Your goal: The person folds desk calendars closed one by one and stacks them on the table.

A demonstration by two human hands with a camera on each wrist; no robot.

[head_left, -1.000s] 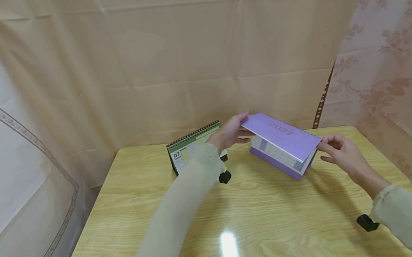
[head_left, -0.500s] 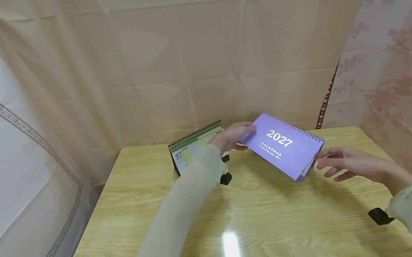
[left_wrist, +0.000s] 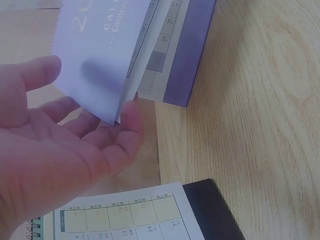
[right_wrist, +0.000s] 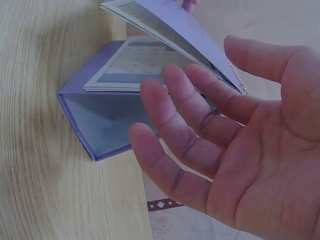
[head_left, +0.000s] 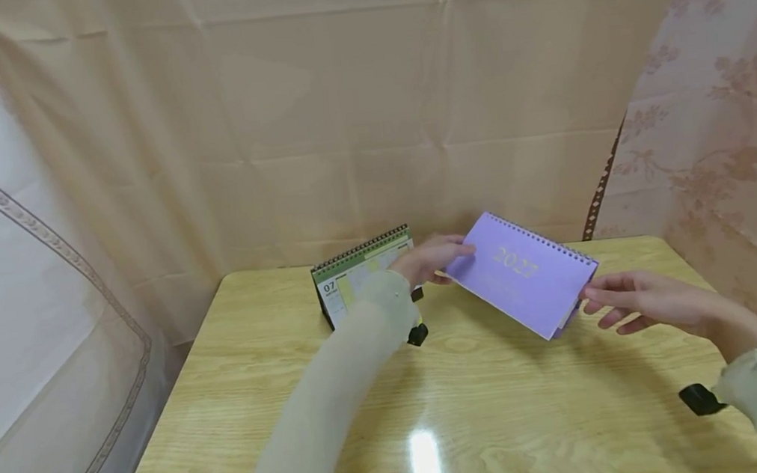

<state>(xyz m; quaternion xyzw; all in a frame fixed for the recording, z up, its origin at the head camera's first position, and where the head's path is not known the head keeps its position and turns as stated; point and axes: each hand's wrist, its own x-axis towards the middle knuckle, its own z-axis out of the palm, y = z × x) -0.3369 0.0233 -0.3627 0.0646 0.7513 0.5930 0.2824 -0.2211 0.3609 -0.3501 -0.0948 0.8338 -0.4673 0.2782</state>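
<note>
A purple spiral desk calendar point(head_left: 524, 276) marked 2027 stands at the back right of the table, turned at an angle. Its cover and some pages are lifted away from the pages beneath, as the right wrist view shows. My left hand point(head_left: 429, 256) holds the left edge of these leaves, thumb over the cover and fingers behind. By the calendar's right side, my right hand point(head_left: 658, 304) has spread, loosely bent fingers, with thumb and index finger close to the spiral end. To the left stands a green-topped desk calendar point(head_left: 332, 297) on page 07, partly hidden by my left arm.
The wooden table point(head_left: 489, 415) reflects a bright light near its front. A beige cloth point(head_left: 314, 122) hangs right behind it, and a floral cloth point(head_left: 733, 123) hangs at the right side.
The purple cover has swung down toward me, showing its front. My right hand has let go of the cover's corner and shifted right and lower, its fingers loosened. The left hand stays at the left edge.
</note>
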